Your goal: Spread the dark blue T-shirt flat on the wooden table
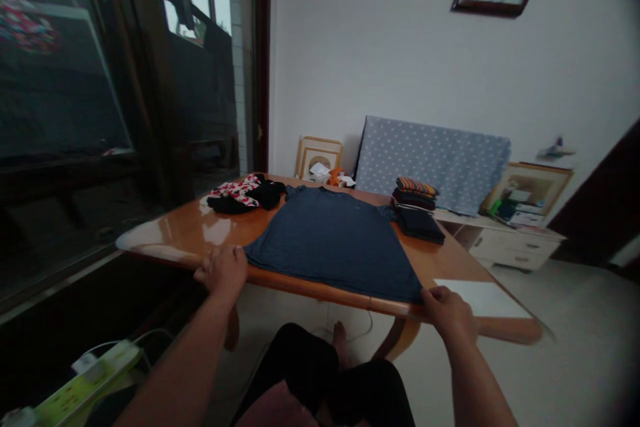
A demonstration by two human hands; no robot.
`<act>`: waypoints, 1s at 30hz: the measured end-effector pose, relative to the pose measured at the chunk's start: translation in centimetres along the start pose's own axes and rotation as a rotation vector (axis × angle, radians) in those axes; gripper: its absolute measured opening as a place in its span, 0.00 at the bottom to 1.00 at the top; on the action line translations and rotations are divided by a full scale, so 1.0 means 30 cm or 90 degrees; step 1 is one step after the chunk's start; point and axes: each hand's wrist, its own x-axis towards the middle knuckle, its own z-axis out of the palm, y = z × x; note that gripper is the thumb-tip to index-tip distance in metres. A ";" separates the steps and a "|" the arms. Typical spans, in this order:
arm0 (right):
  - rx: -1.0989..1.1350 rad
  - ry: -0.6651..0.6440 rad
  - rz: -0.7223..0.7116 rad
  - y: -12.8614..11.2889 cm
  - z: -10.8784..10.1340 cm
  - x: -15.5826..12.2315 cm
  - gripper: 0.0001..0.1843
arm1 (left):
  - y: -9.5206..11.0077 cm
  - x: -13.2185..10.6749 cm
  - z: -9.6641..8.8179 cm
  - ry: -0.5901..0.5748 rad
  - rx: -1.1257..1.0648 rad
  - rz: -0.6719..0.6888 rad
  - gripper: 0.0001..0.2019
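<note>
A dark blue T-shirt lies spread flat on the wooden table, its hem along the near edge and its sleeves toward the far side. My left hand is closed at the shirt's left hem corner, gripping the cloth. At the right hem corner, my right hand pinches the fabric between thumb and fingers. Both hands rest at the table's front edge, holding the hem stretched between them.
A stack of folded clothes stands at the table's right. Crumpled red, white and black clothing lies at the far left. A white sheet covers the right corner. A power strip sits low at left.
</note>
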 end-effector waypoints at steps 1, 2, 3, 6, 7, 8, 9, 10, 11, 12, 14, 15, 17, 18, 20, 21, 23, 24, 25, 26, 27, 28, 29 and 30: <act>-0.001 -0.008 -0.005 0.002 0.002 0.003 0.26 | -0.001 0.003 0.002 -0.003 0.002 0.005 0.24; -0.002 -0.013 -0.007 0.004 0.003 0.005 0.25 | -0.001 0.006 0.006 -0.004 0.003 0.009 0.25; -0.003 -0.015 -0.008 0.005 0.005 0.006 0.25 | 0.000 0.010 0.011 0.001 0.006 0.014 0.25; 0.004 -0.024 -0.005 0.006 0.010 0.006 0.25 | 0.006 0.026 0.031 0.020 0.030 0.008 0.24; 0.008 -0.028 -0.002 0.006 0.011 0.006 0.25 | 0.007 0.031 0.037 0.018 0.035 0.003 0.22; 0.010 -0.031 0.003 0.006 0.013 0.007 0.25 | 0.008 0.036 0.041 0.012 0.034 0.000 0.20; 0.012 -0.034 0.007 0.007 0.014 0.009 0.25 | 0.008 0.040 0.043 0.006 0.026 -0.002 0.17; 0.012 -0.035 0.010 0.009 0.015 0.011 0.26 | 0.007 0.042 0.043 0.004 0.012 -0.001 0.15; 0.012 -0.035 0.012 0.013 0.014 0.013 0.26 | 0.004 0.042 0.040 0.009 -0.004 0.001 0.14; 0.010 -0.033 0.014 0.017 0.013 0.016 0.26 | 0.000 0.041 0.036 0.020 -0.019 0.001 0.13; 0.005 -0.029 0.024 0.027 0.005 0.020 0.27 | -0.011 0.034 0.023 0.047 -0.042 -0.013 0.12; 0.002 -0.027 0.029 0.033 0.000 0.021 0.28 | -0.017 0.029 0.016 0.059 -0.051 -0.025 0.12; -0.003 -0.030 0.039 0.041 -0.012 0.017 0.29 | -0.028 0.018 0.004 0.072 -0.066 -0.048 0.11; -0.003 -0.030 0.039 0.043 -0.017 0.014 0.29 | -0.032 0.013 0.000 0.076 -0.071 -0.058 0.11; -0.005 -0.028 0.036 0.045 -0.024 0.003 0.28 | -0.039 0.003 -0.003 0.078 -0.073 -0.065 0.12; -0.005 -0.026 0.032 0.045 -0.025 -0.001 0.28 | -0.041 -0.001 -0.002 0.078 -0.072 -0.063 0.12; -0.006 -0.031 0.026 0.046 -0.025 -0.008 0.27 | -0.044 -0.010 0.002 0.072 -0.064 -0.046 0.13; -0.008 -0.038 0.027 0.046 -0.024 -0.009 0.27 | -0.043 -0.014 0.003 0.068 -0.061 -0.035 0.14; -0.010 -0.042 0.027 0.047 -0.025 -0.008 0.26 | -0.040 -0.017 0.003 0.065 -0.060 -0.022 0.14; -0.011 -0.041 0.028 0.046 -0.026 -0.006 0.26 | -0.035 -0.020 0.002 0.067 -0.058 -0.012 0.15; -0.012 -0.031 0.029 0.043 -0.028 -0.004 0.26 | -0.028 -0.021 -0.002 0.074 -0.056 -0.003 0.16; -0.012 -0.007 0.025 0.037 -0.031 -0.001 0.26 | -0.016 -0.021 -0.007 0.085 -0.054 0.006 0.17; -0.010 0.025 0.013 0.028 -0.034 0.001 0.25 | -0.001 -0.019 -0.013 0.096 -0.050 0.018 0.17; -0.005 0.058 -0.006 0.013 -0.036 0.002 0.24 | 0.017 -0.016 -0.019 0.101 -0.045 0.034 0.17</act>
